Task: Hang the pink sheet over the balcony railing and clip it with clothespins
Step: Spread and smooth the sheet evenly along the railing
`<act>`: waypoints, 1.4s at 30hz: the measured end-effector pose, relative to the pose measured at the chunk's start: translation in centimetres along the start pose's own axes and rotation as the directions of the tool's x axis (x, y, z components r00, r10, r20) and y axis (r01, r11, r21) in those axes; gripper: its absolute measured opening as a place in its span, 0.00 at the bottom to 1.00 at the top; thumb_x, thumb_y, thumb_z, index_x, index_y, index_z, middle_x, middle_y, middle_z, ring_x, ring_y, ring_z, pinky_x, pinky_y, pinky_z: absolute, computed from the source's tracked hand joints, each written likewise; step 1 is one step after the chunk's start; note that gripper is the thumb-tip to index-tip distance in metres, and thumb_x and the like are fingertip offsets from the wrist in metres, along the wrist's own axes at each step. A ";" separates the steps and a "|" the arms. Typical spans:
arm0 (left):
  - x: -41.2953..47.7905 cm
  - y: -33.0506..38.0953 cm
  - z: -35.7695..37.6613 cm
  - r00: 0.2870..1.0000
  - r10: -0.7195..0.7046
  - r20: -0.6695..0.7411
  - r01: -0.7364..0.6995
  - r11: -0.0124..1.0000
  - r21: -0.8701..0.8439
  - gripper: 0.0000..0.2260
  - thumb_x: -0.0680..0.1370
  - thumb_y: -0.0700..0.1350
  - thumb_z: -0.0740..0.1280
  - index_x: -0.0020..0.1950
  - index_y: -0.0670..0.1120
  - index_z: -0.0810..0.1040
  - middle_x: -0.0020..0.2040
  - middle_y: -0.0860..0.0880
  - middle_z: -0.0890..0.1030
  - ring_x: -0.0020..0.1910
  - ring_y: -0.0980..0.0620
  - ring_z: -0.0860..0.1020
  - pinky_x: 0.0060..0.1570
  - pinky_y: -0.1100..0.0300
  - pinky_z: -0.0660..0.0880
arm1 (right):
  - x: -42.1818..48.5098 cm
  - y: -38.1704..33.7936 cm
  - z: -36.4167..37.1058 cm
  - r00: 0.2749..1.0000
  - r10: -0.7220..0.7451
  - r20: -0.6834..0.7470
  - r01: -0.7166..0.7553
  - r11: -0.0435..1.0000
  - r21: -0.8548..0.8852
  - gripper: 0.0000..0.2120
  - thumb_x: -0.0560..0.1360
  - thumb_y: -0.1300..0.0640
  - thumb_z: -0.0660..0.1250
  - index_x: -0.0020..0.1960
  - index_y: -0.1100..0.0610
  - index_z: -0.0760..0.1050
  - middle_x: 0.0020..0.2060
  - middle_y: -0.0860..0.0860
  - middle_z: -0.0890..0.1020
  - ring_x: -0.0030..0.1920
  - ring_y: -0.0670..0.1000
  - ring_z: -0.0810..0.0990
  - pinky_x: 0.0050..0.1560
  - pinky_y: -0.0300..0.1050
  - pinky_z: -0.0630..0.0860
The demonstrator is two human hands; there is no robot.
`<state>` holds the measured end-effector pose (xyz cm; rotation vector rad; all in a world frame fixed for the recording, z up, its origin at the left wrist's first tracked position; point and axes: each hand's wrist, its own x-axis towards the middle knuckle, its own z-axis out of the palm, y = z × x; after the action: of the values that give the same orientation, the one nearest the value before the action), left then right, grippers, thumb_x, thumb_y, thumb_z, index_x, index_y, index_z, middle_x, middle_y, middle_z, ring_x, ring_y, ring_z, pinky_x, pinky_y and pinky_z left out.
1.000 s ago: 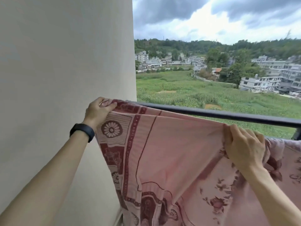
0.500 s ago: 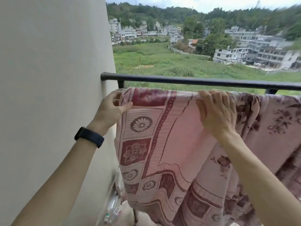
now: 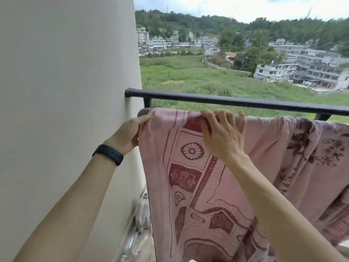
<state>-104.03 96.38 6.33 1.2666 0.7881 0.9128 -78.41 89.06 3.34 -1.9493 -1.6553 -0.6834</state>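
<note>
The sheet (image 3: 188, 186) is draped over a grey bar (image 3: 144, 111) just below the black railing (image 3: 226, 100), with its left edge close to the wall (image 3: 66, 91). That edge is pinched between the thumb and fingers of the left hand (image 3: 130, 135). The right hand (image 3: 221, 137) is curled over the fold on top of the bar, with cloth held under its fingers. The step in hand is judged to be the spreading of the sheet along the bar. It is best done by the edge being drawn taut toward the wall while the fold is pinned, so that the bunching further right can be smoothed. No clothespins are seen, and clipping is not yet done.
</note>
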 end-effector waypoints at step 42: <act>-0.4 -7.4 -0.5 0.903 0.365 -0.227 -0.227 0.853 0.470 0.10 0.76 0.52 0.72 0.52 0.47 0.82 0.42 0.56 0.82 0.39 0.61 0.79 0.42 0.65 0.75 | 5.0 -10.6 0.7 0.994 -0.107 -0.015 0.106 0.938 0.330 0.12 0.80 0.46 0.63 0.52 0.51 0.81 0.48 0.48 0.83 0.47 0.51 0.80 0.54 0.50 0.76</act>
<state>-103.74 95.82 -1.03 1.6981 1.1049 1.2575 -88.19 94.77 6.55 -1.6337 -1.7584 -0.4077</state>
